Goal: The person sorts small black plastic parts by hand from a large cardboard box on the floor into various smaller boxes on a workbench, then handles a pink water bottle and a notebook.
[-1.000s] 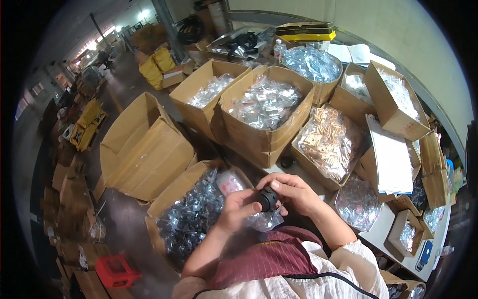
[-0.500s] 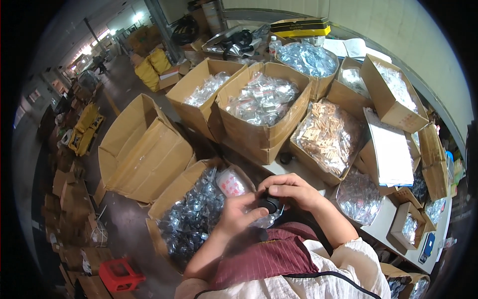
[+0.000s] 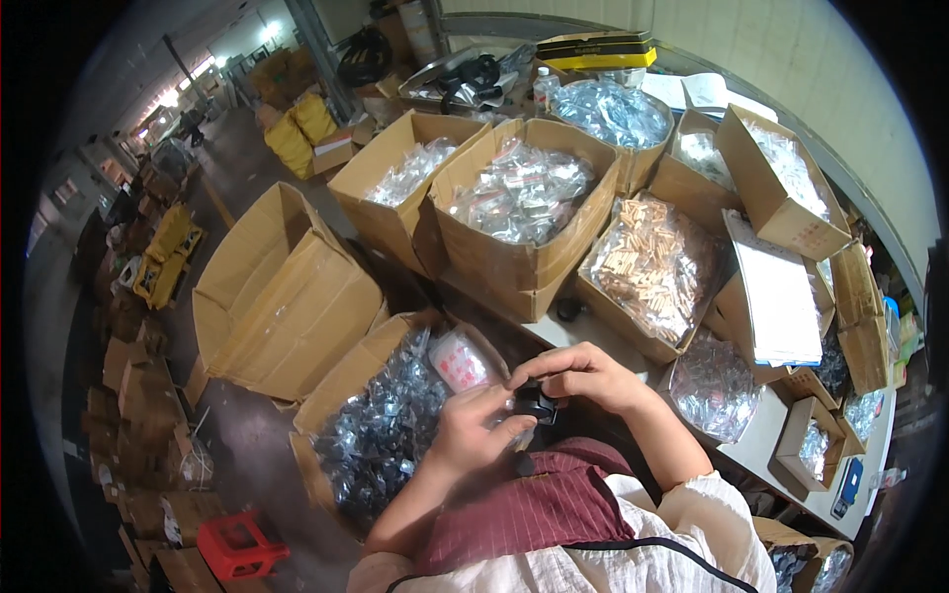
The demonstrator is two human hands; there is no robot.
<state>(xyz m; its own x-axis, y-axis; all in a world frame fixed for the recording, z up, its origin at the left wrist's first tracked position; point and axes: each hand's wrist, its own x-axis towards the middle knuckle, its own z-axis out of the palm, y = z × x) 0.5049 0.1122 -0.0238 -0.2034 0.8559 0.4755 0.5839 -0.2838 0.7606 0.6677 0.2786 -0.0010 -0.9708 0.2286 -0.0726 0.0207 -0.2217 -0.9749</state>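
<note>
The left hand [image 3: 473, 429] and right hand [image 3: 595, 378] pinch 1 black part [image 3: 535, 403] between them, near an open carton [image 3: 344, 383]

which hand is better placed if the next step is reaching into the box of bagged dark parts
Probably the left hand: it is nearer that box, with the right hand farther across. Both hands are on the black part, so the left would likely need to let go first.
</note>
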